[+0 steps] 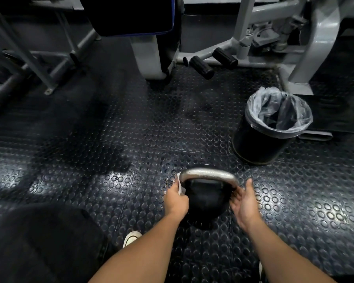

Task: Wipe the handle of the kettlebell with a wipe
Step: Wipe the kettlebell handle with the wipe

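Observation:
A black kettlebell (204, 203) with a bare metal handle (208, 174) stands on the studded rubber floor. My left hand (177, 199) is closed around a white wipe (179, 185), which is pressed against the left leg of the handle. My right hand (243, 203) rests against the right side of the handle and the bell's body, its fingers wrapped loosely around the handle's right leg. Most of the wipe is hidden inside my left fist.
A black bin (260, 144) with a clear plastic liner stands to the right behind the kettlebell. Grey gym machine frames (253, 37) with black foot pegs (201, 67) line the back. My dark-clad knee (39, 242) and a white shoe (131, 237) are at lower left.

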The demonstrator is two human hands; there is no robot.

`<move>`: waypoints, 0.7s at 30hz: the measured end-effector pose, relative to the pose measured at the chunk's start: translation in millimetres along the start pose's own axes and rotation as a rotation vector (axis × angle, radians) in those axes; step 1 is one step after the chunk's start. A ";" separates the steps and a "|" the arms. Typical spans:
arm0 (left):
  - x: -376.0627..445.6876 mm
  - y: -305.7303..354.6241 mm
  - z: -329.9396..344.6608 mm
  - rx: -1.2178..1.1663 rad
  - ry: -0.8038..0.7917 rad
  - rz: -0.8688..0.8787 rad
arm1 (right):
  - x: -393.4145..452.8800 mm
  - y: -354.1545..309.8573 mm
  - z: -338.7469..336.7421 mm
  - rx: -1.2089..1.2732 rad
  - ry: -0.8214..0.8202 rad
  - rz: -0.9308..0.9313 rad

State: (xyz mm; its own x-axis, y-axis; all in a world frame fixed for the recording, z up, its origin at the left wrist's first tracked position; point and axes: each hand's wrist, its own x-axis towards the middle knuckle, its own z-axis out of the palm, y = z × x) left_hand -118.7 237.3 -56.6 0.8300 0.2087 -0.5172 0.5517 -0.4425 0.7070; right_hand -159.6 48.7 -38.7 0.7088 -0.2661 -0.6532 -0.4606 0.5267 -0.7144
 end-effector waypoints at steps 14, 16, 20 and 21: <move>-14.3 10.5 18.4 -0.119 0.058 -0.096 | 1.6 1.0 -1.1 -0.010 0.002 -0.007; -21.7 12.1 20.0 -0.102 0.090 -0.076 | 2.8 2.3 -1.9 -0.007 0.001 -0.007; -21.6 -0.6 29.8 -0.051 0.081 -0.107 | 3.6 4.4 -2.8 -0.008 -0.005 -0.007; -19.6 -0.2 31.6 -0.052 0.077 -0.123 | 4.2 4.4 -2.4 -0.009 -0.008 -0.009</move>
State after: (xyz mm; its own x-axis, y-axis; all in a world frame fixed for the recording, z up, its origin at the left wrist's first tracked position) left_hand -137.7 205.8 -61.9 0.7589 0.3257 -0.5640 0.6512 -0.3643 0.6658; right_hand -160.0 48.0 -45.2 0.7169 -0.2646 -0.6450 -0.4589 0.5172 -0.7224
